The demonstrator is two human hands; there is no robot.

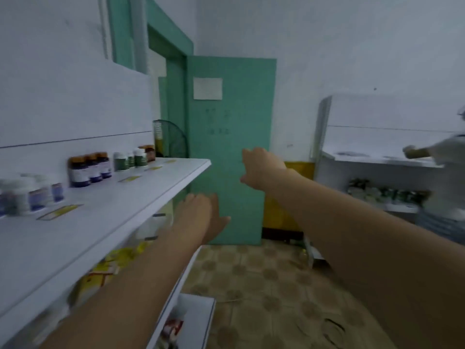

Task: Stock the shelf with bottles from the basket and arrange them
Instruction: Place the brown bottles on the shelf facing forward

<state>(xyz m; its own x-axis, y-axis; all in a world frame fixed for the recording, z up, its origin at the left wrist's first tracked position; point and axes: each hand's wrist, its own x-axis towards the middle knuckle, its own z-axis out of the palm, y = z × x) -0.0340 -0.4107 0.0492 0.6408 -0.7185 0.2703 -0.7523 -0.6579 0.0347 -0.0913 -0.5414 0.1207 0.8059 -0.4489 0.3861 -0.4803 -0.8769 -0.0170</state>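
Both hands are stretched forward with nothing in them. The left hand (201, 215) hangs just past the front edge of the white shelf (105, 212), fingers loosely spread and the thumb pointing right, touching nothing. The right hand (261, 167) is higher and further out, in front of the green door (231, 147), with its fingers curled downward and likewise free of any object.

Along the back edge of the shelf stand the bottles, all upright. Near the far end are three brown bottles with orange caps and dark blue labels (89, 168), close together in a row. Just beyond them, toward the far corner, is a cluster of white-capped bottles with green labels (130, 159), and behind those a brown one at the very end. At the near left end, blurred, stand white bottles with blue labels (30, 195). Yellow price tags (59, 212) lie flat along the front half of the shelf.

Below the shelf, yellow packets (113, 263) sit on a lower level. No basket shows in this view. Another person (442, 157) stands at the right edge beside a second white shelving unit (377, 159).
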